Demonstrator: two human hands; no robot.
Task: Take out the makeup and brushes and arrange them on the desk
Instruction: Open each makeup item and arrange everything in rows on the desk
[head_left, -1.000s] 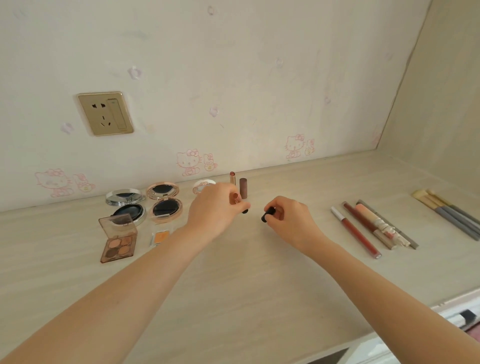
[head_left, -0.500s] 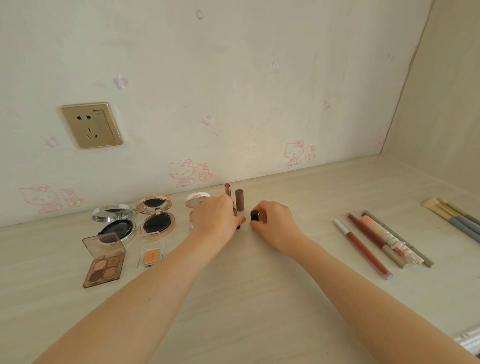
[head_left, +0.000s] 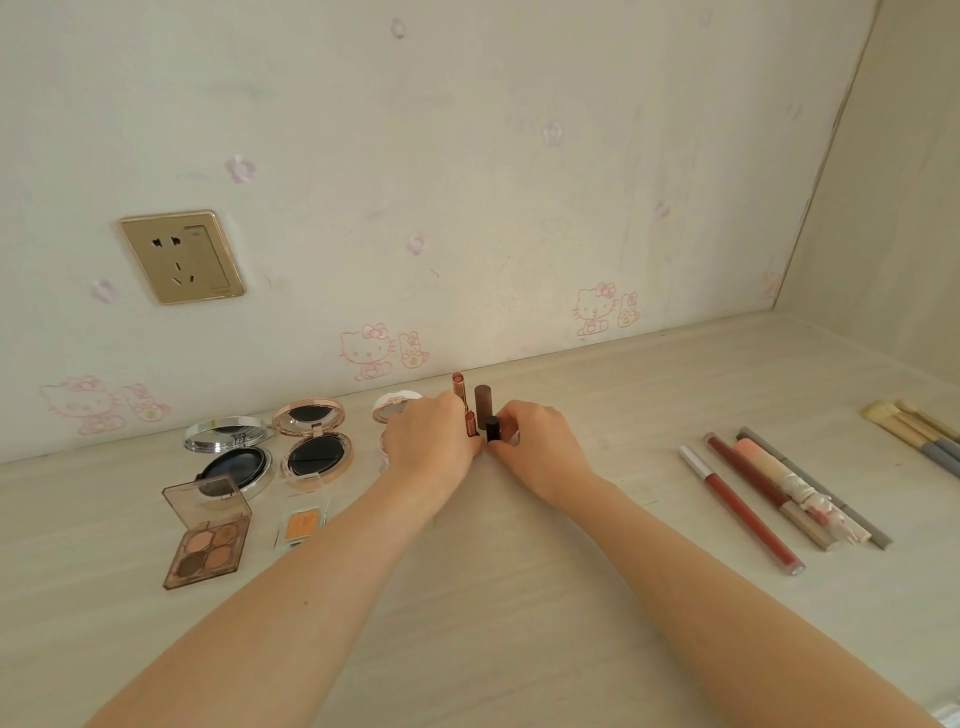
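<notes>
- The eyeshadow palette (head_left: 208, 540), a silver compact (head_left: 234, 452), a rose-gold compact (head_left: 314, 441) and a small orange pan (head_left: 302, 525) lie at the left of the counter (head_left: 493, 597); all the flat cases are grouped together, lids open, so this reads as the spot for powders
- A white round pot (head_left: 395, 408) sits just behind the left hand (head_left: 431, 441), partly hidden by it; it seems to close off the flat group
- The left hand has its fingers curled round the foot of a short rose-gold lipstick (head_left: 470, 423), holding it upright on the counter; probably to steady it while its neighbour is set down
- A tall rose-gold lipstick (head_left: 460, 387) and a brown lipstick (head_left: 483, 400) stand upright just behind, near the wall; the bullets are being stood on end in a tight cluster, not laid flat
- The right hand (head_left: 535, 441) pinches a black lipstick (head_left: 492, 428) upright, just beside the short one; whether the two touch I cannot tell
- A red lip gloss (head_left: 737, 509) and the other pens and tubes (head_left: 779, 488) lie side by side, well apart to the right; long things are kept parallel so they do not roll
- The brushes (head_left: 914, 431) lie together at the far right edge, handles aligned; most of the sorting looks done
</notes>
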